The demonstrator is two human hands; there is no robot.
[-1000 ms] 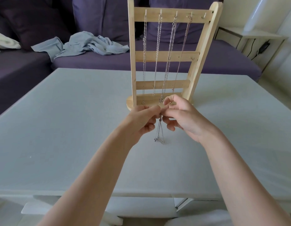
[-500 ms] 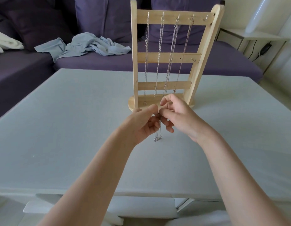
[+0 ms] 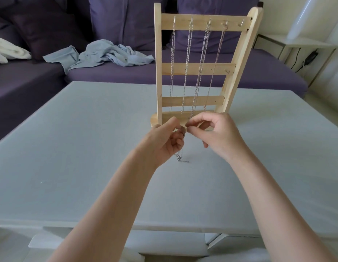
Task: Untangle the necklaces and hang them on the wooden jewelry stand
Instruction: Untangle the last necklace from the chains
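Before the stand, left hand and right hand pinch 1 tangled necklace.

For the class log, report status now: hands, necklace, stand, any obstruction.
Left hand and right hand both pinch one necklace, its tail on the table. Stand holds four chains; rightmost top hook free. Nothing obstructing.

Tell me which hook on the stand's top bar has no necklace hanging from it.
The rightmost hook on the wooden stand: bare, while the other four each carry a hanging chain.
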